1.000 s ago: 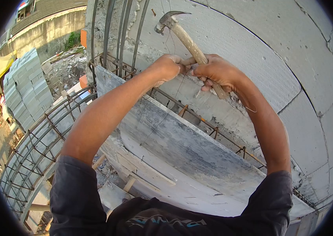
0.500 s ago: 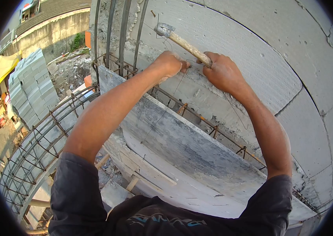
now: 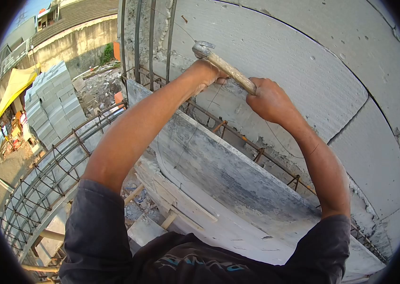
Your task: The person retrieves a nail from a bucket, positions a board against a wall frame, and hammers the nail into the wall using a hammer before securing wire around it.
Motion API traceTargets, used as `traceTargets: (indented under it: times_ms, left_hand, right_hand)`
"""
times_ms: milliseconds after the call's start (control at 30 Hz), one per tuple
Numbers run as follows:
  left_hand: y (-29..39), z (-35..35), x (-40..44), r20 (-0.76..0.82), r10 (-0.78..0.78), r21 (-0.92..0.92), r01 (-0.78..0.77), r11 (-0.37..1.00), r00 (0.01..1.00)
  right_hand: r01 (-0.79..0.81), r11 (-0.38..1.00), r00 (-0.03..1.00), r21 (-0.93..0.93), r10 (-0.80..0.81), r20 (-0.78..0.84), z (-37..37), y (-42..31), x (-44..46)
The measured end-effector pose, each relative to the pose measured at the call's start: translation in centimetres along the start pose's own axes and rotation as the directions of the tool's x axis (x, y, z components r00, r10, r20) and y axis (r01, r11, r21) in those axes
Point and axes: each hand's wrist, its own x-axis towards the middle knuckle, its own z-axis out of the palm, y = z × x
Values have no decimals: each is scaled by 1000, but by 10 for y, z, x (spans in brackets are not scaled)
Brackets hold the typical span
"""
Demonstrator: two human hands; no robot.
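Note:
My right hand (image 3: 270, 100) is closed round the lower end of a hammer's wooden handle. The hammer (image 3: 230, 71) slants up to the left, its metal claw head just above my left hand (image 3: 208, 73). Closed fingers on that hand pinch a thin wire (image 3: 215, 98), partly hidden behind the wrist and handle. The wire runs down across a grey formwork board (image 3: 219, 158). Behind the board, a rusty rebar cage (image 3: 241, 137) lies along the foot of the block wall (image 3: 275, 52). Another loop of wire (image 3: 280, 143) hangs below my right hand.
Upright steel bars (image 3: 152, 42) rise at the upper left, beside a nail (image 3: 184, 19) in the wall. A curved rebar cage (image 3: 51, 165) extends to the left. Farther down are stacked grey blocks (image 3: 53, 106), a yellow tarp (image 3: 14, 87) and rubble (image 3: 95, 90).
The view has shifted slightly, so the surroundings sit farther right. The hammer head has come down closer to my left hand. Both hands keep their closed grips.

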Motion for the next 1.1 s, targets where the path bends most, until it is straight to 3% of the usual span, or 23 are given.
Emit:
traceTargets:
  times_ms: [133, 300, 400, 500, 600, 700, 800, 900, 1000, 1100]
  left_hand:
    - [-20, 5, 11, 6, -58, -104, 59, 993, 998]
    - [-19, -5, 1, 67, -175, -158, 184, 970, 982]
    - [-24, -10, -8, 70, -76, -190, 88, 978, 995]
    - [-29, -11, -12, 60, 125, -177, -113, 978, 990]
    - [-41, -11, -2, 196, 277, -158, -249, 956, 941]
    - [-28, -14, -10, 240, 255, 102, -286, 953, 937]
    - [-36, -20, -5, 272, 282, 31, -301, 953, 920]
    - [-33, -27, -4, 305, 186, 1, -196, 981, 934]
    - [-41, -28, -5, 268, 260, -121, -235, 964, 928]
    - [-38, -23, -4, 239, 260, -107, -241, 965, 936]
  right_hand:
    - [-111, 915, 982, 387, 41, 184, 17, 10, 0]
    - [-296, 609, 930, 736, 10, 366, 21, -1, -1]
    - [-351, 484, 909, 802, -27, 415, 22, 3, 7]
    - [-385, 431, 894, 816, -46, 446, 20, 3, 10]
    - [-425, 334, 871, 842, -103, 480, 15, 6, 14]
    - [-439, 226, 871, 869, -130, 474, 12, 5, 17]
    - [-421, 258, 883, 869, -102, 458, 9, -1, 20]
    - [-323, 438, 928, 839, -29, 372, 5, -12, 25]
    - [-187, 699, 959, 691, -24, 283, -11, -20, 29]
    - [-37, 829, 998, 558, 5, 57, -22, -31, 31]
